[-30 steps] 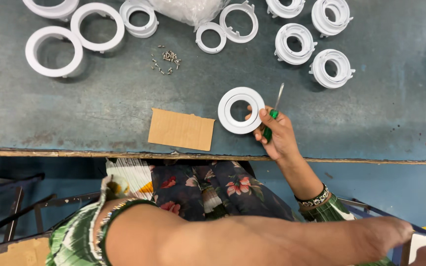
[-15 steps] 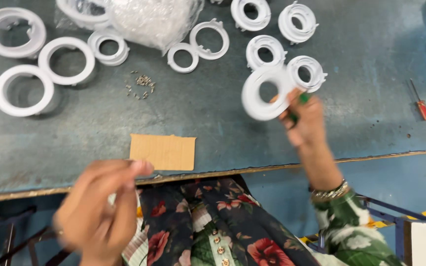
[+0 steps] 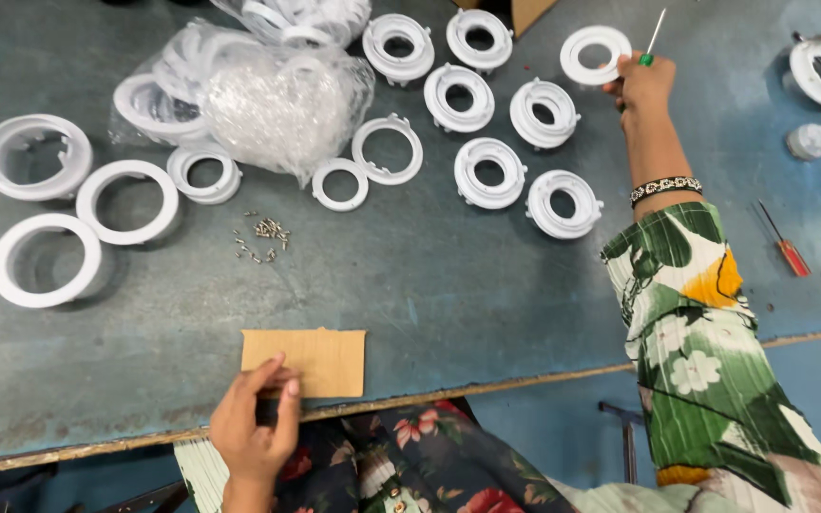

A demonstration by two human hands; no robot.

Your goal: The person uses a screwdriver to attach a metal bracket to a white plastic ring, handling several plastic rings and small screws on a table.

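Note:
My right hand [image 3: 643, 84] is stretched to the far side of the table, gripping a green-handled screwdriver [image 3: 652, 40] and touching a white plastic ring [image 3: 594, 54] that lies beside several finished white ring assemblies [image 3: 489, 171]. My left hand [image 3: 254, 423] rests at the near table edge, its fingers on the lower left corner of a brown cardboard piece [image 3: 308, 361]. A small heap of metal screws [image 3: 264, 237] lies in the middle of the table.
Large white rings [image 3: 44, 259] lie at the left. A clear plastic bag of parts [image 3: 273, 100] sits at the back. A red-handled screwdriver [image 3: 783, 242] and small white pieces lie at the right. The table's front edge [image 3: 486, 391] runs below the cardboard.
My right hand has carried the white ring and screwdriver from the near table edge to the far right group of rings. My left hand has come down onto the cardboard.

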